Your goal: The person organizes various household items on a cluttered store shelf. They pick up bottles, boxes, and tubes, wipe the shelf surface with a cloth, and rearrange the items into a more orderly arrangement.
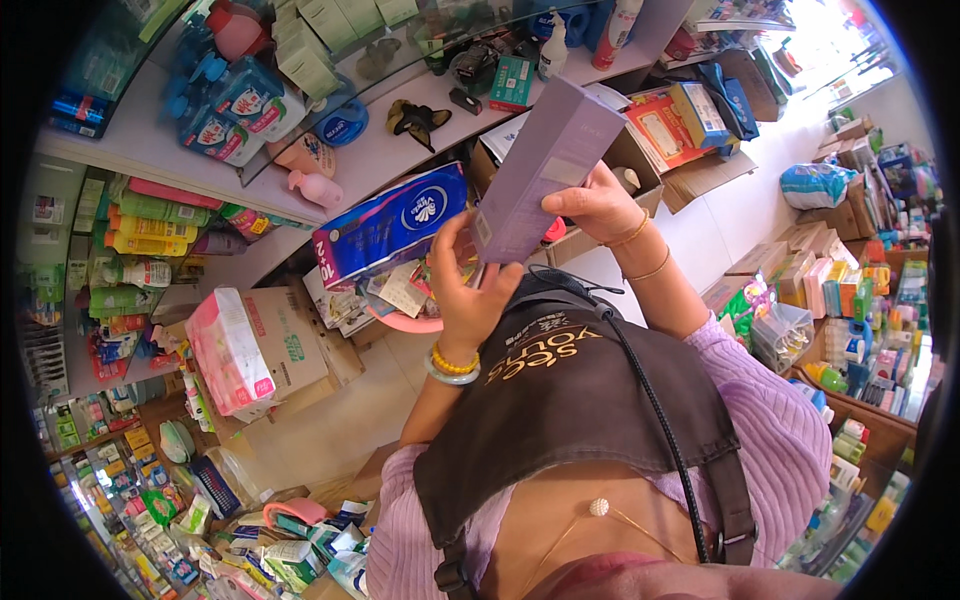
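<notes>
A tall lavender carton (544,161) is held tilted in front of my chest, with pale printing and a small label near its lower end. My right hand (604,206) grips its right side, the thumb lying across the near face. Around the lower left end curl the fingers of my left hand (469,289), the thumb just below that end; part of the grip is hidden. Just beyond my left hand lies a blue Vinda tissue pack (397,221). Beneath that pack, a pink basin (405,321) contains papers and small packets.
A counter shelf (360,161) ahead bears blue pump bottles (255,97), a pink bottle (315,187) and a black-and-tan hair claw (416,121). Open cardboard boxes (577,244) stand beyond my right hand. A pink-wrapped pack (229,352) sits at left. Stocked shelves line both sides.
</notes>
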Demonstrator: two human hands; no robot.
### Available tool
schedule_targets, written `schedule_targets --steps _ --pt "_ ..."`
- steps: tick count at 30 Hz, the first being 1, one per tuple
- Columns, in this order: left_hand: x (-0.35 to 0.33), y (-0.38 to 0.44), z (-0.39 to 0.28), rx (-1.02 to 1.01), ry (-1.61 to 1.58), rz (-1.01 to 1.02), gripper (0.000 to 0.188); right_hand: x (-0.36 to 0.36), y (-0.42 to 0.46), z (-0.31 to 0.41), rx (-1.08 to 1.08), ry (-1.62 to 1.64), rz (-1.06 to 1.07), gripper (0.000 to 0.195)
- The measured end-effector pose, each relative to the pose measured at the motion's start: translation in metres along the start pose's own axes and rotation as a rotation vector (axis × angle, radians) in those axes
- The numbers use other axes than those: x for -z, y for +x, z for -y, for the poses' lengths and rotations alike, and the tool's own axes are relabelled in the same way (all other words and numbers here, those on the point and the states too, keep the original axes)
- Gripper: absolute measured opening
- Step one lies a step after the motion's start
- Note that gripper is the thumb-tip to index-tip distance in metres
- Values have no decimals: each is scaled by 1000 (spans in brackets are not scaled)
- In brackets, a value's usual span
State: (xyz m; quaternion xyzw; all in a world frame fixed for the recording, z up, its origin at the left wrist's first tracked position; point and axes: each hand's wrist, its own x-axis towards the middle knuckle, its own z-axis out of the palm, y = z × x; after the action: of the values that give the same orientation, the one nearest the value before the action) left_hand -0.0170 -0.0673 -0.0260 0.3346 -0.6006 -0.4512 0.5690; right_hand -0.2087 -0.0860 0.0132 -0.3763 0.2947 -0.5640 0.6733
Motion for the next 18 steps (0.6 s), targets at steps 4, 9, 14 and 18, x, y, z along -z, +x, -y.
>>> schedule_targets --steps 4,9,14,18 --pt "13 -5 19 159 42 47 60 -15 1 2 -22 -221 48 51" --pt "16 -3 17 152 23 61 57 -27 1 3 -12 -497 130 48" --pt "20 1 1 -79 280 -130 57 -10 7 -8 -20 -375 98 61" --pt "24 3 -17 -299 547 -253 57 -15 12 -11 -38 -160 79 58"
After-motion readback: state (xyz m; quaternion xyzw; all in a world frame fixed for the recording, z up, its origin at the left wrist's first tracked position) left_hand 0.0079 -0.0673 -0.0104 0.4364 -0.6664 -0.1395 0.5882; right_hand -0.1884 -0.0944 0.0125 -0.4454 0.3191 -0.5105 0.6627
